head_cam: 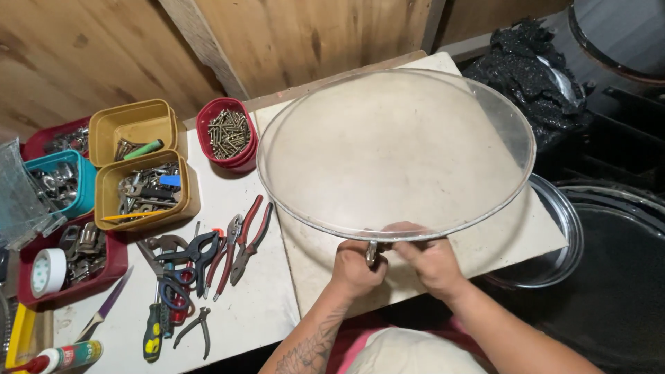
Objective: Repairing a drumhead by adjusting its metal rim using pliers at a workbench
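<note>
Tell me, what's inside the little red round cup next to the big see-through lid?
The red round cup is full of brass-coloured screws heaped together. Only the top layer shows; the cup's bottom and anything buried beneath the screws is covered, so that cannot be seen.

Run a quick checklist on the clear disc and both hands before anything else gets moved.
1. Left hand on the near rim of the clear round disc: ok, closed at the edge around a small metal piece.
2. Right hand on the same rim: ok, fingers pressed against the underside.
3. Disc off the table: ok, held tilted above it.
4. Disc apart from the red tub of screws: cannot tell, their edges look very close.
5. Pliers apart from the hands: ok, lying to the left.
6. What the metal piece is: cannot tell, mostly hidden.
</note>
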